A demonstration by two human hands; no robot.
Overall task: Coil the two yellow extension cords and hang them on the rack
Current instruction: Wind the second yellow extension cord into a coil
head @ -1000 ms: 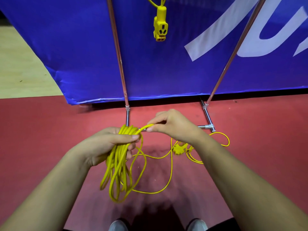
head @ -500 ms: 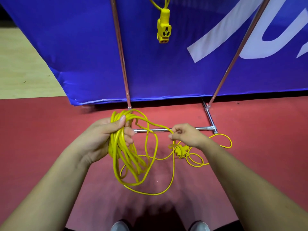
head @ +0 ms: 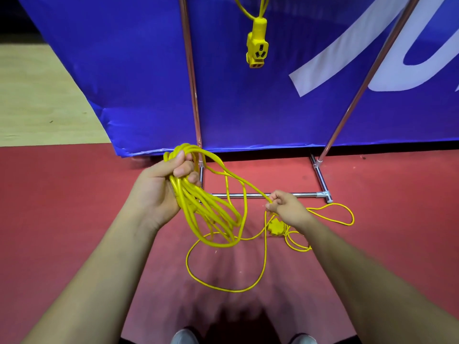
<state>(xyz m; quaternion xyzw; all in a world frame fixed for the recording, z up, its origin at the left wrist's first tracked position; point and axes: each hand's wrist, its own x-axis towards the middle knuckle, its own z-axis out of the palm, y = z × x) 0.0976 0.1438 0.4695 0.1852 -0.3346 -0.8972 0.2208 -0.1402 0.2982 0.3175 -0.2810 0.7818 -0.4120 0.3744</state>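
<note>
The right grip has slid away from the left grip, pinching the cord; the left clasps the coil. Slack lies below both. Mid-coiling; next, carry a loop across.

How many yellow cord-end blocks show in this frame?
2. One socket hangs before the blue banner; another end block lies on the red floor below the right hand, which pinches the cord. Others may hide in the left hand's coil.
</note>
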